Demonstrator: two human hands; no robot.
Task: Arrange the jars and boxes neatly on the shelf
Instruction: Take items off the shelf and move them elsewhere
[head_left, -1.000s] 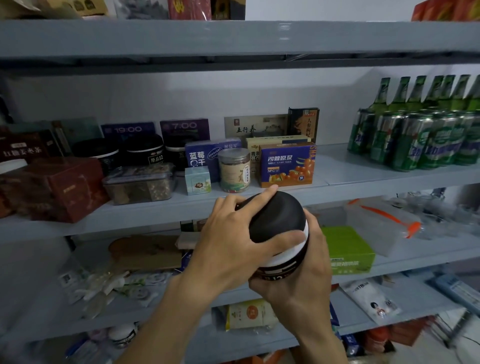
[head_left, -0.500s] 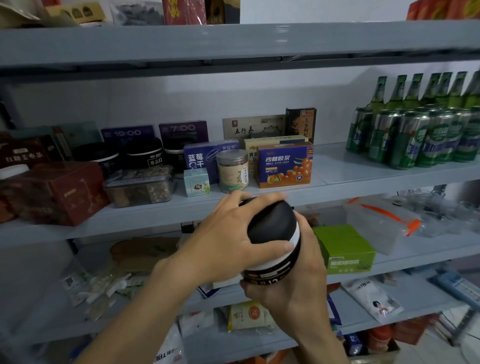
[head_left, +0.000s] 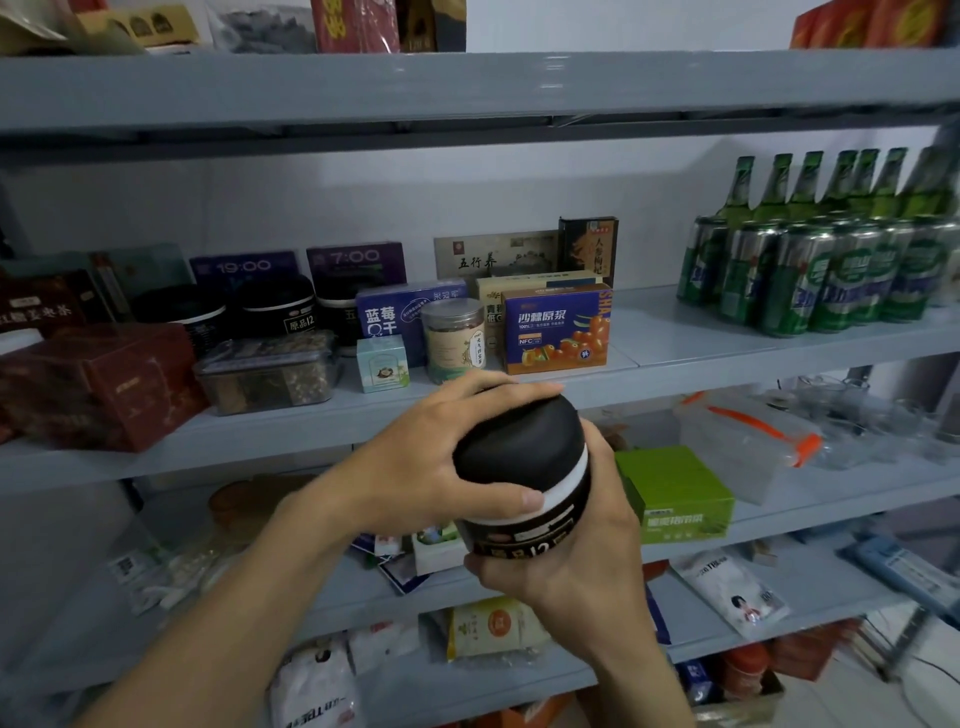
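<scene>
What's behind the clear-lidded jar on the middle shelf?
Behind the clear jar stands a blue blueberry box, with a cream box at its right. Further back a beige box leans on the wall. The jar covers the boxes' lower parts.

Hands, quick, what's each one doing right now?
Left hand: closed over the lid of the black jar.
Right hand: closed around the black jar's base from below.
</scene>
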